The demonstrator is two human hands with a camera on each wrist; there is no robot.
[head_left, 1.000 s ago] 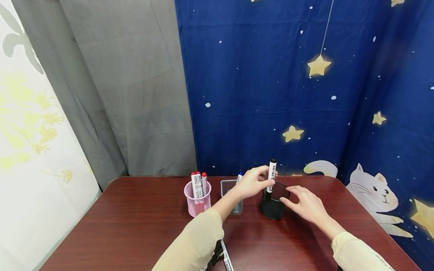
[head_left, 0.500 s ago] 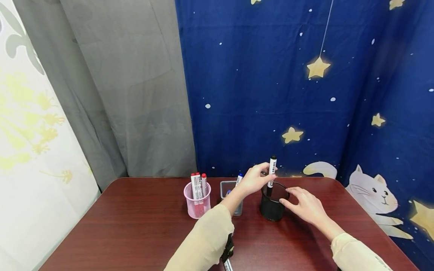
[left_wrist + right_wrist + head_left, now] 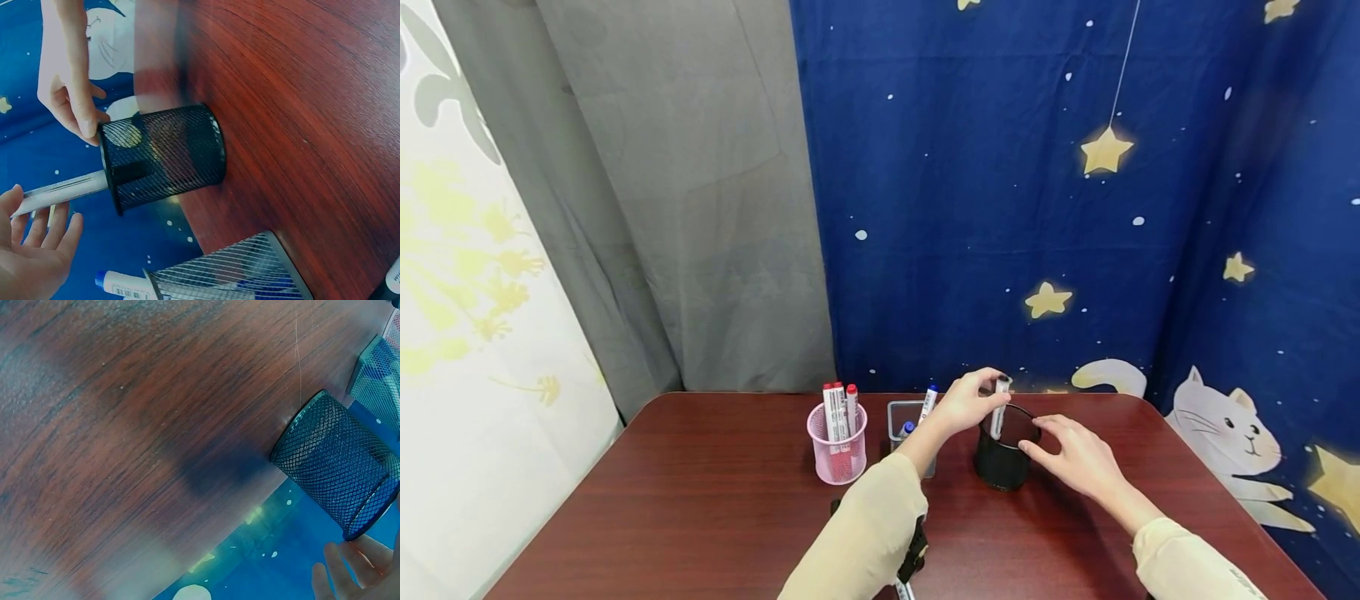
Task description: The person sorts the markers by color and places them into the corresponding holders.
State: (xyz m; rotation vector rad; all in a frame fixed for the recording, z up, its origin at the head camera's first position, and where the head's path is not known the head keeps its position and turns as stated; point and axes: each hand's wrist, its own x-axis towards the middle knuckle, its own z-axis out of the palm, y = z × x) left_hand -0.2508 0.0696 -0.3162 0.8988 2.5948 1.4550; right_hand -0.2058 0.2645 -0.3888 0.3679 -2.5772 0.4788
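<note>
A white marker (image 3: 999,414) with a black cap stands partly inside a round black mesh pen holder (image 3: 1002,468). My left hand (image 3: 966,403) pinches its upper end between thumb and fingers. In the left wrist view the marker (image 3: 69,189) slants down through the holder's rim, and its dark lower end shows through the mesh. My right hand (image 3: 1078,454) holds the holder's rim at the right side, thumb in front and fingers farther back. In the right wrist view the fingers of that hand (image 3: 365,575) reach past the rim, partly cut off by the frame.
Left of the black holder stands a grey rectangular mesh holder (image 3: 231,269) with blue-capped markers. A pink mesh holder (image 3: 838,463) with several red-capped markers is farther left. Another marker (image 3: 905,591) lies near my left sleeve on the brown table (image 3: 715,492).
The marker rose slightly, then my left hand lowered it deeper into the black holder. My left forearm has shifted a little to the right. The right hand has stayed at the rim.
</note>
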